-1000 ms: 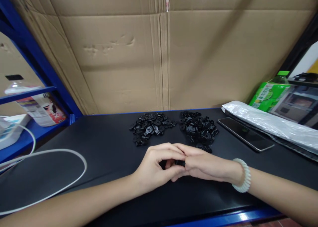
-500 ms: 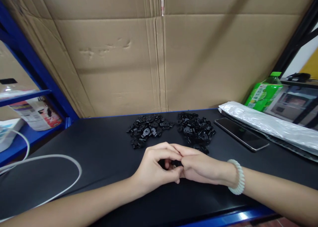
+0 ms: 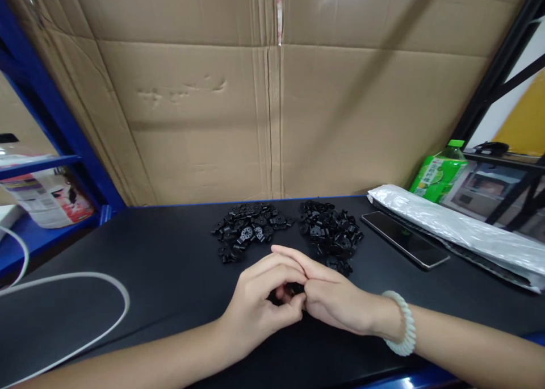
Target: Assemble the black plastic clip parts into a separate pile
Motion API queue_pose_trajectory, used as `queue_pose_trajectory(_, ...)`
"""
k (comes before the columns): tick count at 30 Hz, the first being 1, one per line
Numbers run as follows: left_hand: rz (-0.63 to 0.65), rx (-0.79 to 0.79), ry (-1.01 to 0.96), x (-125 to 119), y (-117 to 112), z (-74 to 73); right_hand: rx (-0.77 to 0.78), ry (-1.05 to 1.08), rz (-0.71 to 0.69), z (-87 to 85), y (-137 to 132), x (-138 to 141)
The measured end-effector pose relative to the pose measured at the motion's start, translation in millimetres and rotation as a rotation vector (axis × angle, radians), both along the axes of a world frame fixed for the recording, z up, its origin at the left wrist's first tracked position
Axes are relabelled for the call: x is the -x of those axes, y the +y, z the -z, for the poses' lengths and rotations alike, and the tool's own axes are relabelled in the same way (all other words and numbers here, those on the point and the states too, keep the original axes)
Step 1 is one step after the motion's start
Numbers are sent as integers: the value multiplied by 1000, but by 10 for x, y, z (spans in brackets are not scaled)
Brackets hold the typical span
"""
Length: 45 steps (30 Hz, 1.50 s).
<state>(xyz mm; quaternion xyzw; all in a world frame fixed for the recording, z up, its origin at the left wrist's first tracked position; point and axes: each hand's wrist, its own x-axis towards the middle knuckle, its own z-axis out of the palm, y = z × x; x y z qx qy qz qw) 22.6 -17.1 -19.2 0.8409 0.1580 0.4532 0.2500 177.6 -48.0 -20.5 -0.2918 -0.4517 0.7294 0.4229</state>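
My left hand (image 3: 258, 301) and my right hand (image 3: 340, 298) meet over the near middle of the table. Their fingers are curled and pressed together around a small dark piece that is almost wholly hidden, so I cannot make out its kind. A pale coiled band circles the right wrist. Just beyond the left hand is a pile of small black plastic parts (image 3: 247, 230), some with round faces full of holes. Another pile of black parts (image 3: 330, 233) sits behind the right hand, apart from the first.
A phone (image 3: 404, 238) lies to the right beside a silvery plastic package (image 3: 460, 233). Behind it stands a green-capped bottle (image 3: 438, 173). A white cable (image 3: 121, 289) loops across the left. Cardboard (image 3: 191, 122) walls off the back of the black table (image 3: 170, 247).
The view has shifted slightly. My hands stay joined, with the right fingers now stretched farther over the left fingers and the gap between the hands narrower. The piles look unchanged.
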Motion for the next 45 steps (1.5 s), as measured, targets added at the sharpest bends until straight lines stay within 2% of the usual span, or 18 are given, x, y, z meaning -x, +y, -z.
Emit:
queue_pose_trajectory(5, -32, -78, -20, 17, 6, 33, 29, 81, 29, -13, -16, 38)
queue_pose_trajectory(12, -50, -89, -70, 29, 6, 38, 111, 175, 67, -39, -22, 77)
queue_pose_trajectory(14, -103, -32, -91, 38, 32, 35, 107, 194, 78, -33, -20, 79)
queue_pose_trajectory(16, -159, 102, -141, 48, 60, 37, 105, 207, 101, -23, -15, 75)
queue_pose_trajectory(19, -153, 318, -206, 60, 78, 36, 82, 197, 116, -4, -2, 56)
queue_pose_trajectory(22, -141, 458, -249, 84, 72, 15, -54, 111, 101, 2, 5, 20)
queue_pose_trajectory(25, -147, 528, -244, 118, 65, -6, -243, -136, 75, -37, -24, -35)
queue_pose_trajectory(27, -129, 512, -230, 132, 58, 0, -422, -390, 68, -97, -53, -88)
queue_pose_trajectory(29, -92, 472, -185, 131, 49, 27, -665, -638, 78, -172, -59, -161)
queue_pose_trajectory(31, -50, 436, -102, 120, 43, 68, -899, -819, 100, -250, -12, -263)
queue_pose_trajectory(33, -46, 423, -25, 109, 43, 108, -1039, -938, 145, -323, 100, -394)
queue_pose_trajectory(38, -82, 462, 54, 109, 67, 130, -1105, -1044, 420, -449, 532, -794)
queue_pose_trajectory(40, -72, 457, 95, 111, 72, 111, -1084, -1011, 463, -459, 664, -927)
queue_pose_trajectory(43, -55, 401, 150, 114, 62, 78, -1005, -900, 472, -437, 719, -1018)
queue_pose_trajectory(45, -52, 317, 205, 122, 50, 67, -975, -827, 539, -413, 654, -980)
